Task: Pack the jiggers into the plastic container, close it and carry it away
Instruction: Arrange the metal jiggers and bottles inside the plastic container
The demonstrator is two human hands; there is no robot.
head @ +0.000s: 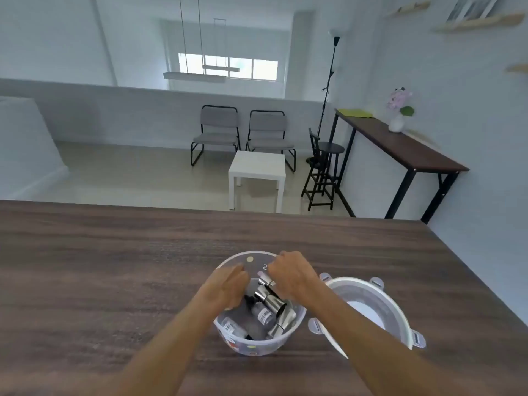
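A round clear plastic container with coloured dots stands on the wooden table near its front edge. Several steel jiggers lie inside it, some with barcode labels. My left hand reaches into the left side of the container, fingers curled down among the jiggers; what it touches is hidden. My right hand hovers over the right rim, fingers closed around the top end of a jigger that slants into the container. The container's round lid with clip tabs lies just to the right, partly behind my right forearm.
The dark wooden table stretches wide to the left and back. Beyond its far edge are a white side table, two grey chairs, a black stool and a long wall table with a flower vase.
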